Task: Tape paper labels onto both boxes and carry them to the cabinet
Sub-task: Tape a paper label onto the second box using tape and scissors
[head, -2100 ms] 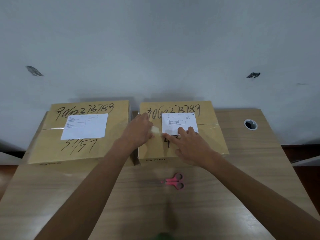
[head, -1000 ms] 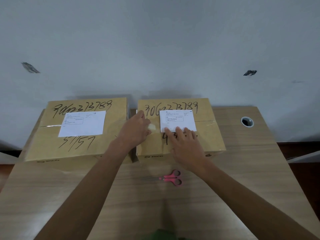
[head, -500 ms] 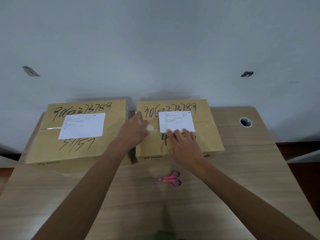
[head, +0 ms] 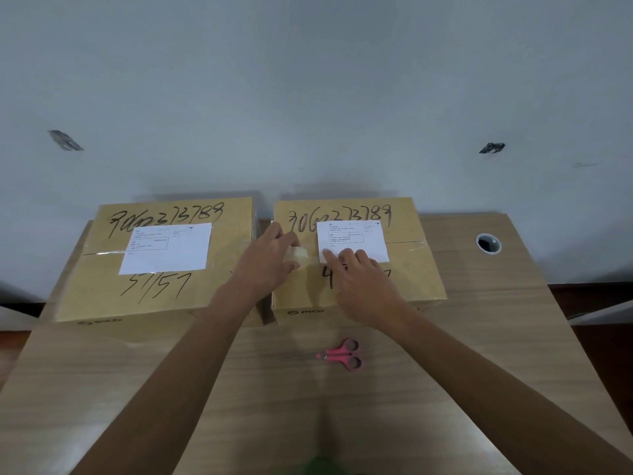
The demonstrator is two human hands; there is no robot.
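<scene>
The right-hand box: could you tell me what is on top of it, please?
On the right-hand box lie a paper label, pressed by the right hand, and a tape roll gripped by the left hand. The hands cover part of the handwriting.

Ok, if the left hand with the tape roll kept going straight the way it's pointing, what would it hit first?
Probably the paper label on the right box. The left hand holds the tape roll pointing right along the box top, and the label's left edge, pinned by the right hand, lies just ahead.
</scene>
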